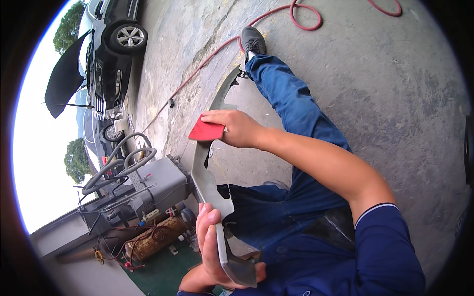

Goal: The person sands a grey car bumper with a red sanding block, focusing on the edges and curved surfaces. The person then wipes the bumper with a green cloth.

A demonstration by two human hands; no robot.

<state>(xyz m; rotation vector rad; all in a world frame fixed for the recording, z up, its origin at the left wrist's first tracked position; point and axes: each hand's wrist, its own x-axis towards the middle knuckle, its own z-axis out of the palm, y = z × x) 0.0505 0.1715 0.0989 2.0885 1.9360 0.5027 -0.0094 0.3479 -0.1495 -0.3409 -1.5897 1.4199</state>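
Across your lap, a long curved grey trim piece (206,180) ran from your near hand out toward your outstretched foot, and everything else sat around it. Your left hand (213,246) gripped the near end of the trim, fingers wrapped over its upper edge and thumb under the broad grey tip, so that hand was closed firmly on the piece. Your right hand (237,128) lay farther up the trim, about midway along it, pressing a flat red pad (206,130) against its surface; the fingers were folded over the pad and pinned it to the trim, with the pad's lower corner overlapping the trim's left edge. Beyond that hand, the trim narrowed to a dark pointed end beside your blue trouser leg (291,103), just short of your grey shoe (253,40). To the left of the trim stood a grey machine (158,185) with looped grey hoses (121,165) on top, and near the trim's lower end, below the machine, lay a brownish cylinder (153,239) tangled with red wires. A red hose (296,15) curled over the concrete floor (395,98) past the trim's far tip. Farther left of the trim, a black car (111,54) was parked with its bonnet raised.
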